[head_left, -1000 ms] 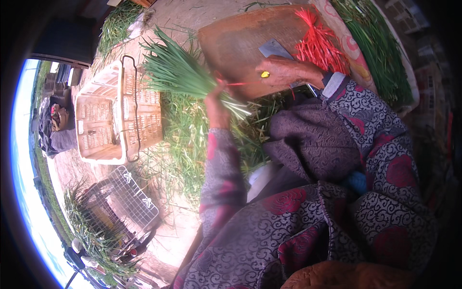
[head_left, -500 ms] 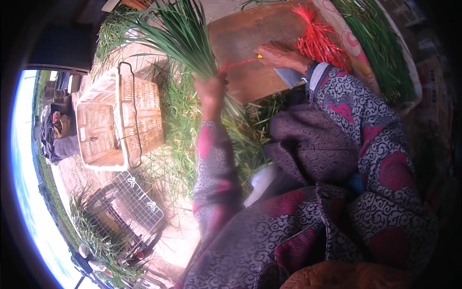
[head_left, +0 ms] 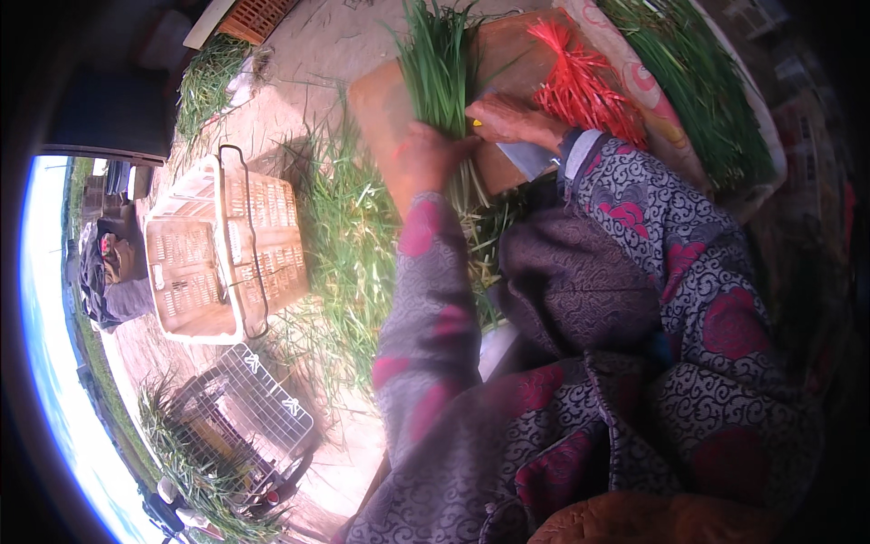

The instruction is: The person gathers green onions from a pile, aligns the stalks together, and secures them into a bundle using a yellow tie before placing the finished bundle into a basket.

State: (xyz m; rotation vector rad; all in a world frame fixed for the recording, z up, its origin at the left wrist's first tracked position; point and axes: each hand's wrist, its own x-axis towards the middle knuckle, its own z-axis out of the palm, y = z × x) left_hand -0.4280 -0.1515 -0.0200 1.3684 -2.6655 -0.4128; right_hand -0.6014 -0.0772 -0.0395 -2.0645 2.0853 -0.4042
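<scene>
My left hand (head_left: 428, 156) is wrapped around a bundle of green chives (head_left: 437, 68), whose leaves fan out away from me and whose pale stems (head_left: 467, 186) point back toward me. Close on its right, my right hand (head_left: 515, 124) has its fingers pressed together beside the bundle, a small yellow piece at the fingertips. Whether a red strand is still between those fingers is hidden. Partly under the right hand lies a flat grey blade-like piece (head_left: 528, 161) on the brown board (head_left: 376, 113). A bunch of red tie strands (head_left: 589, 86) rests just beyond my right wrist.
At the right, a long pile of green stalks (head_left: 693, 86) lies on a patterned cloth (head_left: 625, 36). Left of me stand a pale plastic crate (head_left: 227, 249) and a wire basket (head_left: 263, 399). Loose leaves (head_left: 344, 245) litter the ground; an orange crate (head_left: 254, 18) is at the far left.
My left hand has brought the chives rightward, up against my right hand, and the leaves now point more straight ahead. The red strand stretched between my hands before no longer shows.
</scene>
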